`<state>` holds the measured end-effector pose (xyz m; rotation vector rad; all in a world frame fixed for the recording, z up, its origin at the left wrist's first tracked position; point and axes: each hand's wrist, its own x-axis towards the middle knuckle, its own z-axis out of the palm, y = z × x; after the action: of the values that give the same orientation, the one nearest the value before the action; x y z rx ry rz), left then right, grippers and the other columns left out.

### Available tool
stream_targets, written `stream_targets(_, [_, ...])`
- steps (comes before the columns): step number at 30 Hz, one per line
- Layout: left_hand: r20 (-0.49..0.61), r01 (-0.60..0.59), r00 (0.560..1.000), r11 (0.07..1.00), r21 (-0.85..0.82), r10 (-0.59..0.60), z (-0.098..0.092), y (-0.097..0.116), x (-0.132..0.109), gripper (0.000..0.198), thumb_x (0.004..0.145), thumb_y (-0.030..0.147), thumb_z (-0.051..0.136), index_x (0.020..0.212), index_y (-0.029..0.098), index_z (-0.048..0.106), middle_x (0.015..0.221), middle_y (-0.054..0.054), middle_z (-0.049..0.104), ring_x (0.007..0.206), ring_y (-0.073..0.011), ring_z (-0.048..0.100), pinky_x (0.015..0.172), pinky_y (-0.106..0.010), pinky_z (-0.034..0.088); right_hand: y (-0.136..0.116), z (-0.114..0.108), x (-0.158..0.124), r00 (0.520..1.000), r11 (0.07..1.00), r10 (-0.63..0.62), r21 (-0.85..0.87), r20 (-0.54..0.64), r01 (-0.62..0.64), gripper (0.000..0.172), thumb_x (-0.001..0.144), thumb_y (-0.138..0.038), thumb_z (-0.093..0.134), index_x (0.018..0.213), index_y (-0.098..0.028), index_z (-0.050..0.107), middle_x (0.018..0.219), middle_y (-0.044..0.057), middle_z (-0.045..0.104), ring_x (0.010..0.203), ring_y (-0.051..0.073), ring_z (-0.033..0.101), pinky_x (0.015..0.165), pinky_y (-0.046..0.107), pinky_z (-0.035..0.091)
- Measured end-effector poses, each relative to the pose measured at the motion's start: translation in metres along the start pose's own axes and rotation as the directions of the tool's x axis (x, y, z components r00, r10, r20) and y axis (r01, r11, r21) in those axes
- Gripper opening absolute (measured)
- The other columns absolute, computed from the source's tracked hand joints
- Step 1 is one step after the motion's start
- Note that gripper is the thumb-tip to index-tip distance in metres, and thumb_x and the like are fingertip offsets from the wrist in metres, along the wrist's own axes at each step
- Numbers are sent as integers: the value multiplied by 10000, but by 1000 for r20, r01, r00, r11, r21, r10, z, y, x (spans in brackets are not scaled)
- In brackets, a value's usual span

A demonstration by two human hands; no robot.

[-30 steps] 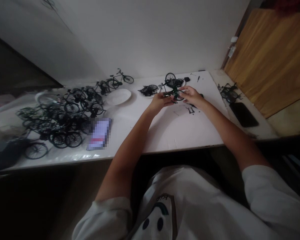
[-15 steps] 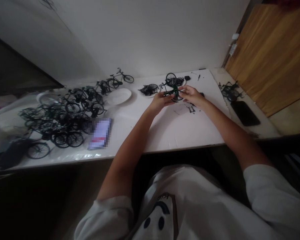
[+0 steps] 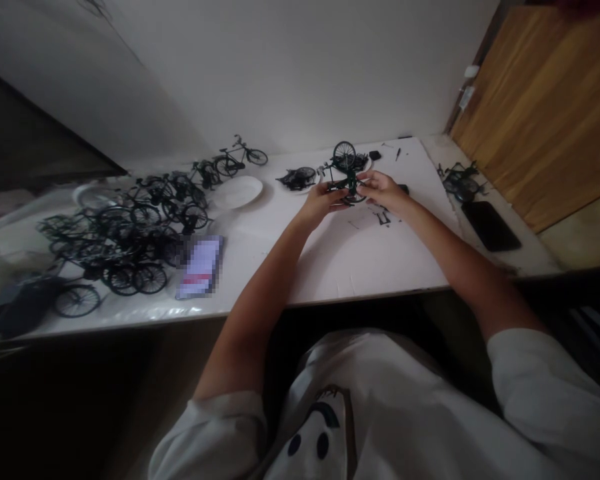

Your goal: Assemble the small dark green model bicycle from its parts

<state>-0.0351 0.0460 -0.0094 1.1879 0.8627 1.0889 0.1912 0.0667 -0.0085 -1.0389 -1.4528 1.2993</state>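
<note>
Between my two hands is a dark green model bicycle [image 3: 351,179], held above the table with one wheel pointing up and away from me. My left hand [image 3: 323,202] is closed on the frame from the left. From the right, the fingers of my right hand [image 3: 380,189] pinch it near the lower wheel. My fingers cover part of the frame. Just below lie small dark parts [image 3: 381,217] on the white board. Behind the bicycle, a plate of dark pieces [image 3: 364,163] is partly hidden, and another heap of bicycle parts [image 3: 298,179] lies to its left.
Many model bicycles [image 3: 125,233] crowd the left side of the table, beside a lit phone [image 3: 200,267]. A white plate [image 3: 238,193] sits behind them. On the right are a dark phone [image 3: 491,225] and more bicycle parts [image 3: 463,181]. A wooden panel [image 3: 545,107] stands at the right.
The upper wheel of the bicycle has shifted slightly to the right. Both hands stay almost where they were, still holding it.
</note>
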Motion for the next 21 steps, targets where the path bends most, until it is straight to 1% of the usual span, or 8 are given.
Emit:
stream_targets(2, [-6,11,1000,1000,10,-11,1,1,-1,426,800,313,945,1124,135,733,1058,-131,844,978,-237,824,990,-418,661,3,0,1,1000,1000,-9,-1,4,9,458,754,-346,993,1121,-293,724,956,-6,749,879,169,697,657,238,563])
stream_targets(4, [-2,6,1000,1000,21,-6,1,2,-1,426,808,317,942,1129,133,732,1076,-141,840,993,-243,822,978,-415,660,5,0,2,1000,1000,-14,-7,3,14,451,761,-347,988,1124,-298,725,962,-4,749,882,172,694,659,246,566])
stream_targets(7, [2,-7,1000,999,42,7,1,1,-2,508,762,300,978,1169,131,727,1119,-145,831,1008,-243,818,932,-388,663,7,0,3,1000,1000,-16,-25,-10,15,452,766,-349,982,1133,-295,724,969,-2,747,877,172,688,662,253,572])
stream_targets(9, [-20,-11,1000,998,58,12,2,0,-2,586,718,260,1003,1209,136,709,1126,-136,828,999,-233,814,910,-370,662,8,0,4,1000,999,-18,-40,-22,17,454,766,-357,978,1135,-291,723,971,-1,745,869,171,683,662,258,573])
stream_targets(11, [-53,-15,998,997,73,19,3,-1,-2,629,704,219,1005,1241,144,687,1119,-125,826,980,-222,813,897,-359,660,8,0,4,999,999,-22,-46,-24,21,459,761,-367,978,1133,-290,720,971,0,743,868,172,681,662,262,573])
stream_targets(15, [-79,-13,997,995,98,21,6,-2,-1,581,757,185,957,1254,160,657,1124,-117,819,959,-220,820,880,-359,660,8,1,3,999,999,-32,-28,-7,32,481,743,-358,986,1130,-291,708,950,-4,732,863,168,678,660,257,565])
stream_targets(18, [-93,-23,995,993,113,34,7,-3,-1,529,792,182,921,1243,166,645,1124,-119,816,959,-225,822,848,-353,660,8,3,1,999,999,-39,-19,-17,38,547,726,-351,988,1172,-296,677,925,-21,719,829,156,662,649,250,557])
stream_targets(21, [-94,-50,994,991,120,61,8,-4,-1,506,815,199,907,1248,175,647,1140,-121,812,969,-228,822,840,-354,661,7,4,0,998,998,-52,-21,-23,51,602,716,-381,993,1203,-310,647,920,-32,719,815,157,651,642,255,557])
